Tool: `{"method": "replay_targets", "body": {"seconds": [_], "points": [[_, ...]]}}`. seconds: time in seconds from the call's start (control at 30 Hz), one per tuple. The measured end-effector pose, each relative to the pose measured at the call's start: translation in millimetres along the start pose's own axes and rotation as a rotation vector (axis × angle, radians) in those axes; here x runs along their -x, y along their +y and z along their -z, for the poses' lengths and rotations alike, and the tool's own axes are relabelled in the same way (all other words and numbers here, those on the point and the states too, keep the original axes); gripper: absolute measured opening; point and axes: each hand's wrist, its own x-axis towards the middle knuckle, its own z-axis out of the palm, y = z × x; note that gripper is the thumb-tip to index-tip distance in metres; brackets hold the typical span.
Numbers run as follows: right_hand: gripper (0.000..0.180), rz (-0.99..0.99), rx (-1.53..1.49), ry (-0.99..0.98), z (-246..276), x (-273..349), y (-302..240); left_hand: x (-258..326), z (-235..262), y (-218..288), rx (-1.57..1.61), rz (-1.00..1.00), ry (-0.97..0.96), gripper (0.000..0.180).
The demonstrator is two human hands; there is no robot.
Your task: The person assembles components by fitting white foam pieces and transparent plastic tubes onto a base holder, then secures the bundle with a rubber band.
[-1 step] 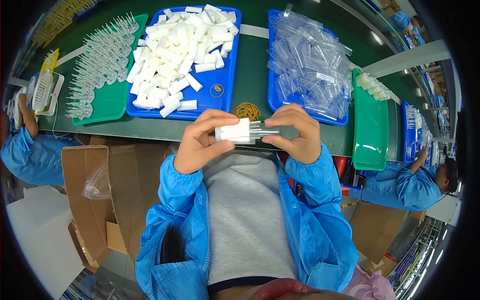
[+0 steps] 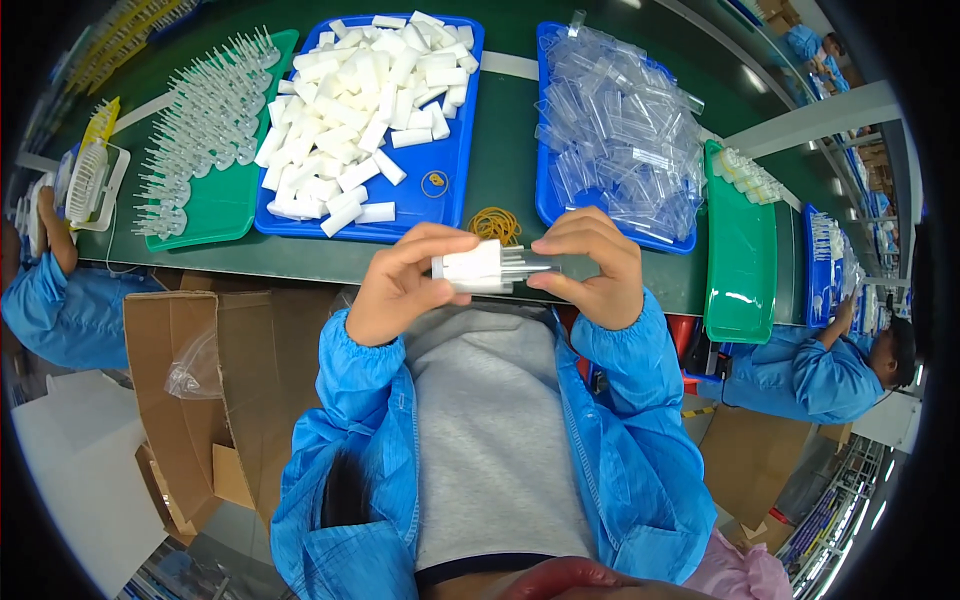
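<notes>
- Blue tray, upper centre-left: heaped white blocks could spill if jostled.
- Left hand, centre: thumb and fingers closed on the white piece.
- Right hand, right of centre: thumb and forefinger parted about the rod ends; contact cannot be told.
- White piece, frame centre: could twist should the left pinch slacken.
- Thin rods, pointing right: a sideways push could bend them.

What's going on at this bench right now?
The person's left hand grips a white piece with thin rods sticking out rightward. The right hand is at the rod ends; whether it grips them is hard to tell. Beyond the hands, white blocks and clear plastic parts are heaped on separate blue trays.
</notes>
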Motion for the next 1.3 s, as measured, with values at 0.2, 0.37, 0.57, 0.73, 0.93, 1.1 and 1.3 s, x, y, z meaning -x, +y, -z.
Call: {"method": "replay_targets", "body": {"seconds": [0.2,0.37,0.57,0.73,0.93,1.1,1.3], "points": [[0.031,0.054,0.025,0.052,-6.8,-0.7,-12.9,11.3,14.6,-24.1,0.569,0.212,-0.111,0.062],[0.03,0.104,0.006,0.071,-13.1,-1.5,-17.3,7.4,1.1,-49.4,0.817,0.234,-0.189,0.06],[0.029,0.233,-0.043,0.073,-26.1,-3.2,-18.3,10.2,-12.5,-45.9,0.999,0.279,-0.309,0.058],[0.028,0.267,-0.076,0.09,-37.0,-4.0,-16.7,10.7,-21.0,-45.0,1.083,0.385,-0.346,0.06],[0.021,0.225,-0.077,0.08,-33.8,1.8,-15.7,14.9,-31.2,-40.9,1.113,0.348,-0.323,0.055],[0.019,0.197,-0.182,0.039,-7.0,-1.8,-2.9,12.6,-19.4,-42.6,0.859,0.392,-0.261,0.038],[0.025,0.059,0.478,0.131,28.2,-6.1,5.7,12.8,-1.4,-32.3,0.603,0.231,-0.017,0.02]]}}
